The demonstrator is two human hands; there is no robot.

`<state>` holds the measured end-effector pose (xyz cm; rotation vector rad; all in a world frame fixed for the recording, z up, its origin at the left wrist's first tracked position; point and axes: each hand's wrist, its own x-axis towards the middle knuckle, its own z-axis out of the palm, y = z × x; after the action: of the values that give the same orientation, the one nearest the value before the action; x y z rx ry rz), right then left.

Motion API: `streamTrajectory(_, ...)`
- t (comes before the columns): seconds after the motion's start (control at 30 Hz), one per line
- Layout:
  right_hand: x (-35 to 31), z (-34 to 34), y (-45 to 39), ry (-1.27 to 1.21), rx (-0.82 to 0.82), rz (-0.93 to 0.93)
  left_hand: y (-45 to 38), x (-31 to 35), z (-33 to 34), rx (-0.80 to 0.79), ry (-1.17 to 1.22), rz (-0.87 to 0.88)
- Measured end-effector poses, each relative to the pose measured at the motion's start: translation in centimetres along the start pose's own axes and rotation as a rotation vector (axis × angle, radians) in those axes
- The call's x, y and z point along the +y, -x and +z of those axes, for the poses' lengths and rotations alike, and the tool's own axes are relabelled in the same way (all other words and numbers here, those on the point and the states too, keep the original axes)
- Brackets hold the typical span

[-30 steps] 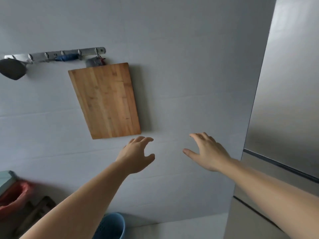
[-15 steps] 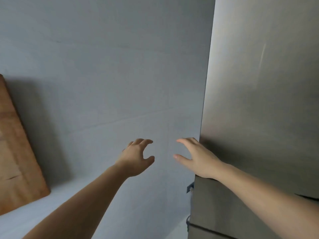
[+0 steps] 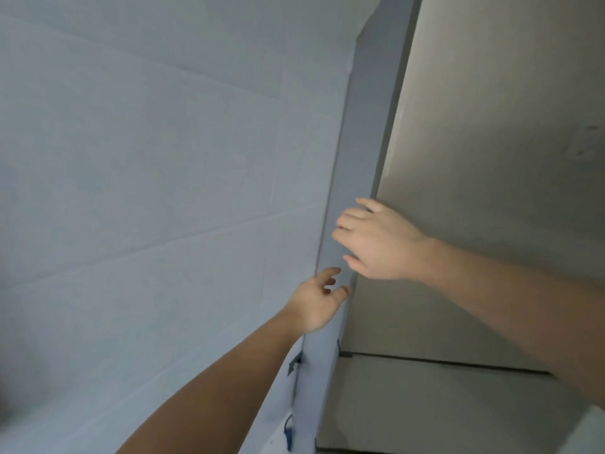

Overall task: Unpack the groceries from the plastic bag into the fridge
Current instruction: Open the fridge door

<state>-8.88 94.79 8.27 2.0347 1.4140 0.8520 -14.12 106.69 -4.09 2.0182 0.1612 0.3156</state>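
At lower centre of the frame, the left hand (image 3: 316, 301) reached up with loosely curled fingers, holding nothing, beside the fridge's grey side panel (image 3: 363, 152). Just above it, the right hand (image 3: 376, 239) was spread flat, fingers relaxed, at the left edge of the fridge (image 3: 491, 142) door, which was closed and filled the right half. Behind, upper left, stood a pale tiled wall (image 3: 147, 158).

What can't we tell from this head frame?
- Fridge interior: upper door looks closed; contents hidden.
- Plastic bag, groceries: outside the head view.
- Right hand: motion-blurred at the door edge; contact or grip unclear.
- Left hand: near the fridge's grey side; touching or not, unclear.
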Motion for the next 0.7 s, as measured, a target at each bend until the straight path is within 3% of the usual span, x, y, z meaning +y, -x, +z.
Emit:
streamTrajectory(0.17, 1.2, 1.0, -0.2, 0.221, -0.079, 0.023, -1.2, 0.5, 2.5, -0.018, 0.024, 0.037)
streamTrajectory(0.47, 0.0, 2.4, -0.3, 0.226, -0.119, 0.145, -2.3, -1.5, 3.7, 0.060, 0.081, 0.118)
streamTrajectory(0.7, -1.0, 1.4, 1.1, 0.234, 0.007, 0.178, -0.9, -2.2, 3.8, 0.110, 0.150, 0.197)
